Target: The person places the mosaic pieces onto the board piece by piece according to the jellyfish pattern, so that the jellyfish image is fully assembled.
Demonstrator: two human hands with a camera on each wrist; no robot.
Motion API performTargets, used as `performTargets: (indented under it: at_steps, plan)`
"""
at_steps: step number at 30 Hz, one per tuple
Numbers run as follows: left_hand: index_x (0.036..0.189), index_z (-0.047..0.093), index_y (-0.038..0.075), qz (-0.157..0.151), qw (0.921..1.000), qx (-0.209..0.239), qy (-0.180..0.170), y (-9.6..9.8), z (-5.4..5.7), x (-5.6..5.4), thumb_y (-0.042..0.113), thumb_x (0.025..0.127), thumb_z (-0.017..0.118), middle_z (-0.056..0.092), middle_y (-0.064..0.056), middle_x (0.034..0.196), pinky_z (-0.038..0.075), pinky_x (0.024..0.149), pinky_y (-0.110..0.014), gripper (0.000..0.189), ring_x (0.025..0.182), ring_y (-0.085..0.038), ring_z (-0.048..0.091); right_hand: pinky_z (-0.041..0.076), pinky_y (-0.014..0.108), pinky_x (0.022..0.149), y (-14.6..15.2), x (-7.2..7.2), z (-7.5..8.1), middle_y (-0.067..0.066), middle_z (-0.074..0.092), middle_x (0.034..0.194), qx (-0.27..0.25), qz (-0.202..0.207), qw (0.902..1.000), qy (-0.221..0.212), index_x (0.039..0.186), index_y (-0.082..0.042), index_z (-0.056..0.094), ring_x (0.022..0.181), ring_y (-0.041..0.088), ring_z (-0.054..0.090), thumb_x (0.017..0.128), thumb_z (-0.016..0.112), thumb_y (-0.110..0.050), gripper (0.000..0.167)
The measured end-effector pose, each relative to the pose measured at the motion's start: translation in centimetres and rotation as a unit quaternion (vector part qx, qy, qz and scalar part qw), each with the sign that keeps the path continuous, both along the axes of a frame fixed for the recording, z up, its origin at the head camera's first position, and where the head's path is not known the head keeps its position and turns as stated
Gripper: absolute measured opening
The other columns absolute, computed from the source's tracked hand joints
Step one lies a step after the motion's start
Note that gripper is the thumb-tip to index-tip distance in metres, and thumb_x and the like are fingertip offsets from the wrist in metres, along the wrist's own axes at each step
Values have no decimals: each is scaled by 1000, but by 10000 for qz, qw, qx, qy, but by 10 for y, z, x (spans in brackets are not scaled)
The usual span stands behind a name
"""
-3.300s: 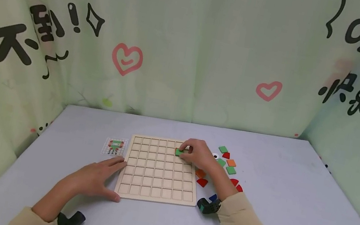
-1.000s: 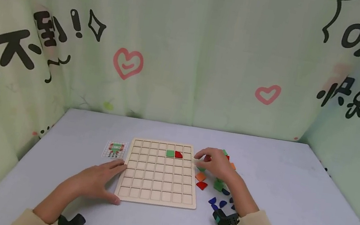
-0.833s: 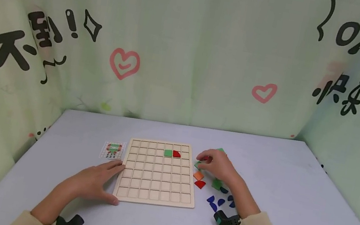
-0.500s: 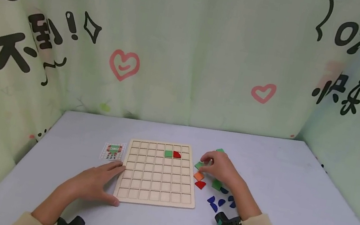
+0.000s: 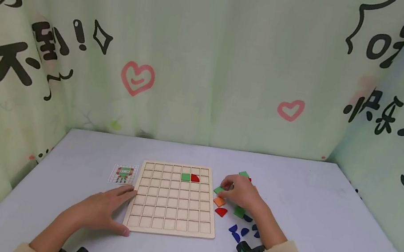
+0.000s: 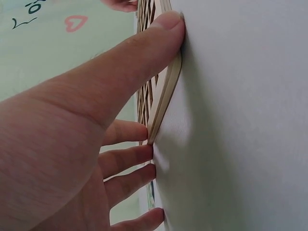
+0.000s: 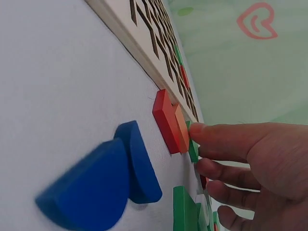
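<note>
A wooden grid board (image 5: pixel 171 210) lies flat in the middle of the table. A green square tile (image 5: pixel 185 177) and a red quarter-circle tile (image 5: pixel 195 178) sit side by side in its cells near the far edge. My left hand (image 5: pixel 100 207) rests at the board's left side, thumb at the near corner, fingers fairly straight and spread. Right of the board, my right hand (image 5: pixel 240 192) pinches another green square tile (image 5: pixel 218 190) between thumb and index finger, low at the table. In the right wrist view this green tile (image 7: pixel 192 144) stands between those fingertips, partly covered.
A small pattern card (image 5: pixel 123 174) lies left of the board. Beside the right hand are an orange tile (image 5: pixel 219 201), a red quarter-circle (image 5: pixel 221 212), green squares (image 5: pixel 239 212) and several blue pieces (image 5: pixel 244 232). Curtains (image 5: pixel 183 50) stand behind the table.
My right hand has moved from over the board to the pieces on its right. The green square and red quarter-circle now show uncovered on the board. My left hand has stayed at its edge.
</note>
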State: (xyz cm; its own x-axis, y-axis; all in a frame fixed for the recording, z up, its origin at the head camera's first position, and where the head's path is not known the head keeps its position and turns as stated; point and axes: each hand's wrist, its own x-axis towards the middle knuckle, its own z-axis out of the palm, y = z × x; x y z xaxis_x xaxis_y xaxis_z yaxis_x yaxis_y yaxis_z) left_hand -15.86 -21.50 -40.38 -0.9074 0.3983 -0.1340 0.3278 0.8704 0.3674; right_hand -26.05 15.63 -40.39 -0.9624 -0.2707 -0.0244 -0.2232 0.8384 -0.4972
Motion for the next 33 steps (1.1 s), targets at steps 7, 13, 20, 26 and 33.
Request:
performTargets:
  at_steps: [7,13,20,26,33]
  plan:
    - [146,40,7,-51,9999,71,-69,1,3,3,63,66,78,34,-16,154,39,103,-60,105,139,-39,38,46,28,68,-1,-1,0,1,63,87,79,-72,9999,-61,97,-11,70,80,16,53,83,75,-19,16]
    - [146,40,6,-76,10000,34,-19,1,0,2,63,67,78,34,-16,154,40,103,-58,105,139,-38,38,49,31,74,-1,-1,2,1,65,91,111,41,9999,-31,100,-11,70,84,16,54,84,73,-15,16]
    - [147,39,8,-20,10000,-30,-11,0,2,1,63,68,77,33,-13,155,40,103,-58,104,140,-37,38,51,32,76,-4,-4,3,1,65,91,76,220,9997,59,93,-12,70,85,17,54,85,70,-10,8]
    - [147,39,7,-60,10000,-5,-59,-1,5,1,62,69,77,33,-15,155,40,102,-59,103,139,-38,38,50,30,73,-3,-6,2,2,66,91,87,265,9996,66,91,-12,71,83,17,54,85,71,-12,6]
    - [147,39,8,-12,10000,-42,-28,0,2,1,62,68,77,33,-15,155,40,103,-57,103,139,-37,38,50,30,73,-3,-6,3,2,66,91,109,294,9995,-10,94,-12,70,83,17,54,85,73,-14,10]
